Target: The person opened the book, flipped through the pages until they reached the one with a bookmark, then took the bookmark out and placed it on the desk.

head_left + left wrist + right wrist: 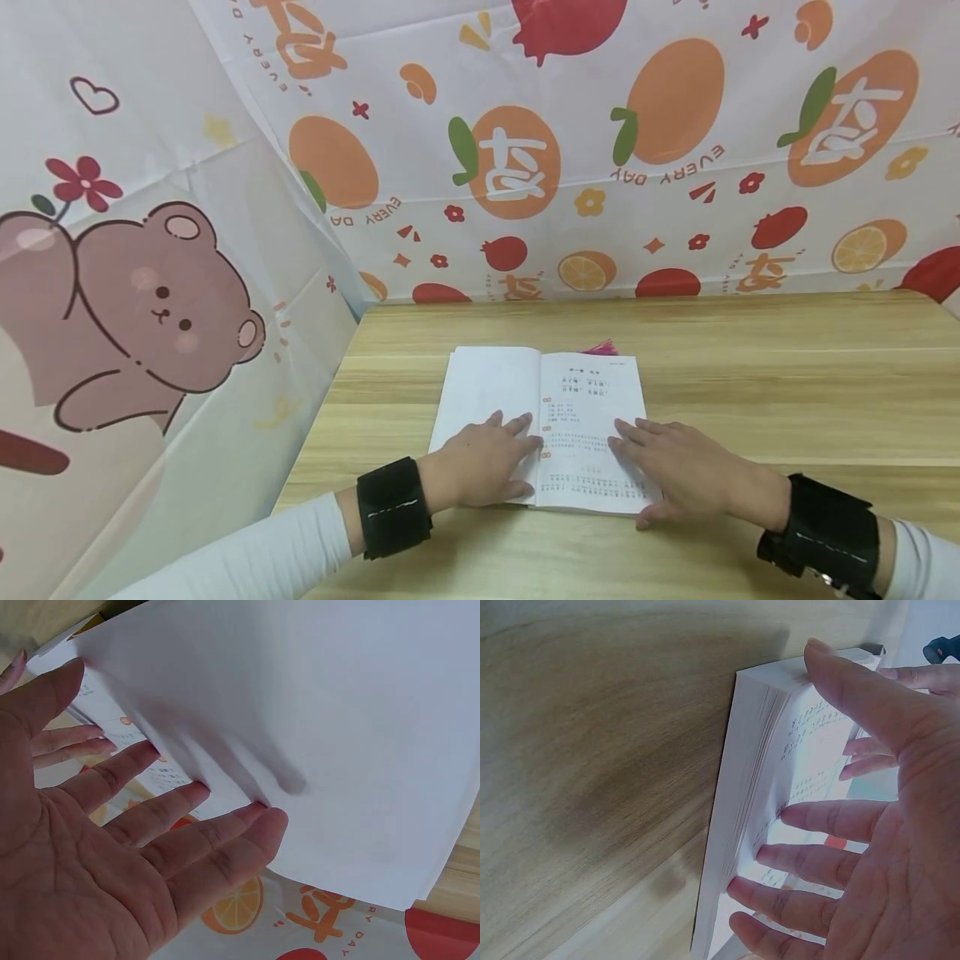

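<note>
A thick paperback book (pixel 592 417) lies spread on the wooden table, its left page blank and its right page printed. My left hand (pixel 487 458) rests on the blank page near the gutter, fingers spread and straight; in the left wrist view its fingertips touch the white page (pixel 360 735). Across the right page's outer edge lies my right hand (pixel 675 467). Its fingertips are on the print, while the thumb reaches the lower corner. The right wrist view shows the thick stack of page edges (pixel 742 750) beside the extended fingers. A pink tassel (pixel 602 348) pokes out behind the book's top edge.
The light wooden table (pixel 787 375) extends around the book. Behind it hangs a white cloth (pixel 420 167) printed with oranges and flowers. At the left hangs another cloth with a bear (pixel 165 308). Black straps (pixel 393 507) wrap both wrists.
</note>
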The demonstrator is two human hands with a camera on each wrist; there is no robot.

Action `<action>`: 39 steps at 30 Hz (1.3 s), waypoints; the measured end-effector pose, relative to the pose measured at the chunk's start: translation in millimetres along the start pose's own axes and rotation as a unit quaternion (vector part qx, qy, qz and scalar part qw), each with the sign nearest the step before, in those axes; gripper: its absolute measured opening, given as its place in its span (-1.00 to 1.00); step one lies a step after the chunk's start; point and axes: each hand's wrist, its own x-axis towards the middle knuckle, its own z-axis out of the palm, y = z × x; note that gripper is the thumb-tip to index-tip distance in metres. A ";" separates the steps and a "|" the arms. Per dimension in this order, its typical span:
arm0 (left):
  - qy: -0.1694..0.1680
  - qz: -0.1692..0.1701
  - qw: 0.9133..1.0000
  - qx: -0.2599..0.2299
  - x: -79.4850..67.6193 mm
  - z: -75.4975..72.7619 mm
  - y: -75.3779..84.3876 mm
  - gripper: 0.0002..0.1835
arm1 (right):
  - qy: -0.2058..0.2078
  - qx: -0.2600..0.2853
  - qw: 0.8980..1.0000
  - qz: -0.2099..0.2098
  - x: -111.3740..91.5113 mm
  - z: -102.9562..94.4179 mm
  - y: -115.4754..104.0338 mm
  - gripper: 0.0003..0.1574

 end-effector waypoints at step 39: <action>0.003 0.004 1.000 -0.008 -1.9 6.3 -1.9 -0.36 | -0.013 0.031 0.999 0.007 1.5 -4.6 3.3 -0.07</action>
